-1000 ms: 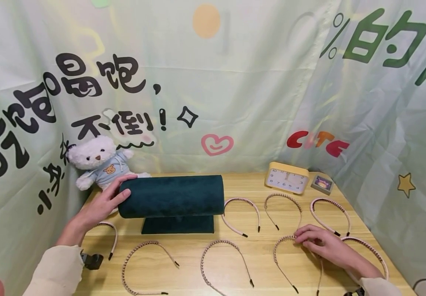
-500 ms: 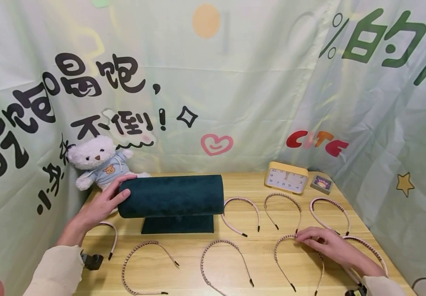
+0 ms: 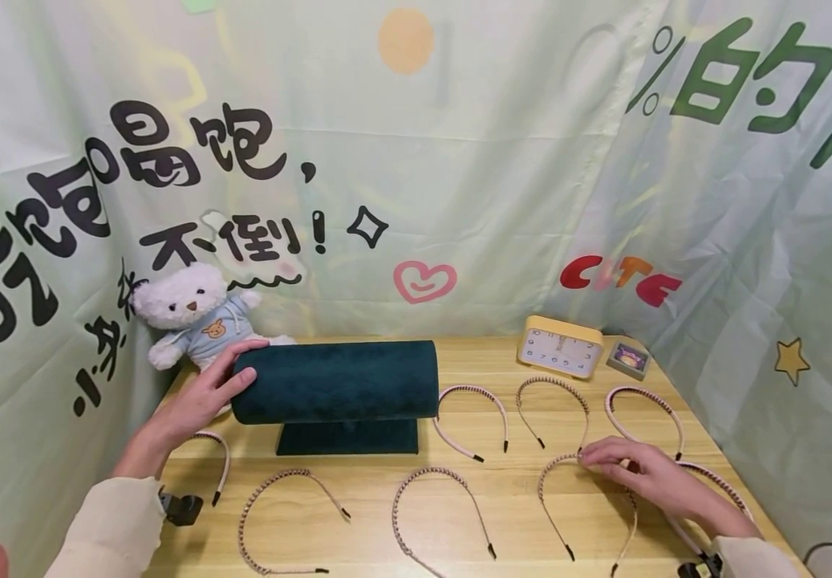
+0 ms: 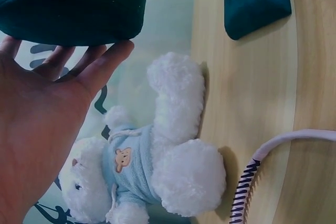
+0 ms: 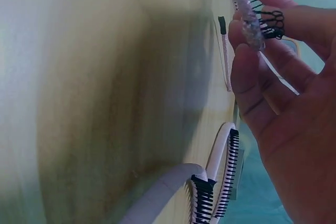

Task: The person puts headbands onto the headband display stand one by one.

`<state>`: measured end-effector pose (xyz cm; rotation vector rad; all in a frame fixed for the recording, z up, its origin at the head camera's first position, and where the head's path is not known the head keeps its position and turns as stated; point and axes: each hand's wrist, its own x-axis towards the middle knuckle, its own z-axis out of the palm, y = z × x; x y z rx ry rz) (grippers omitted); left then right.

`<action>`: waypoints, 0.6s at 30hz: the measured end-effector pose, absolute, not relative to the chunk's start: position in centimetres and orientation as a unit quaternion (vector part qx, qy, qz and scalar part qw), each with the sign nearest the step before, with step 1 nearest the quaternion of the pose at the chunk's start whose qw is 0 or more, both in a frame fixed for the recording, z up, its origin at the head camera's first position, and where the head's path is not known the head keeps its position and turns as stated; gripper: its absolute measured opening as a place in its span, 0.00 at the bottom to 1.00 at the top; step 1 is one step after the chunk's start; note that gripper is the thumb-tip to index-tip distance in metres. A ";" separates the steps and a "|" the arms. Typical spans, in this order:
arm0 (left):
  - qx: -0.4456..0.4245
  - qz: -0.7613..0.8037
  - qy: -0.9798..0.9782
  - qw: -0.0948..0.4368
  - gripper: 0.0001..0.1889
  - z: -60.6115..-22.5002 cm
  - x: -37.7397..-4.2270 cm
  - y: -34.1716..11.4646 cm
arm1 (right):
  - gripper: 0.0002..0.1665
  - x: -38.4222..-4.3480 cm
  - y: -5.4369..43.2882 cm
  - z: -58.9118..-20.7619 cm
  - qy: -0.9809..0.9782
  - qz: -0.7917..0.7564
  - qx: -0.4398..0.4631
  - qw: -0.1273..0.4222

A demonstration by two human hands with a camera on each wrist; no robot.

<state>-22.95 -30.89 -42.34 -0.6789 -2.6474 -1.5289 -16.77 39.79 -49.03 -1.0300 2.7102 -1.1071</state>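
A dark green velvet headband stand (image 3: 336,381), a padded roll on a flat base, stands left of the table's middle. My left hand (image 3: 202,397) holds its left end, with the thumb on the near side; in the left wrist view the fingers (image 4: 107,66) lie along the roll's end. At the right, my right hand (image 3: 647,478) pinches a thin braided headband (image 3: 544,494) by the top of its arch. In the right wrist view, thumb and fingers meet on the wrapped band (image 5: 247,11). The hand hides part of the band's right side.
Several other headbands lie spread on the wooden table (image 3: 358,490), including a pink one (image 3: 639,391) behind the right hand. A white teddy bear (image 3: 195,309) sits behind the left hand. A yellow clock (image 3: 560,349) and a small grey box (image 3: 628,357) stand at the back right.
My right hand and the pinched headband have shifted slightly; the band's tips lie a little farther from me. The left hand stays on the stand.
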 end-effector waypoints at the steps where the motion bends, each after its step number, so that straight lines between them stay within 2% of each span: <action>1: -0.216 -0.488 -0.846 0.004 0.25 -42.3 -23.0 -30.9 | 0.19 -16.8 39.8 -49.1 0.872 -0.354 -0.337 0.016; 18: -0.226 -0.491 -0.841 0.008 0.25 -42.2 -23.1 -30.8 | 0.19 -16.6 40.1 -48.5 0.885 -0.332 -0.327 0.011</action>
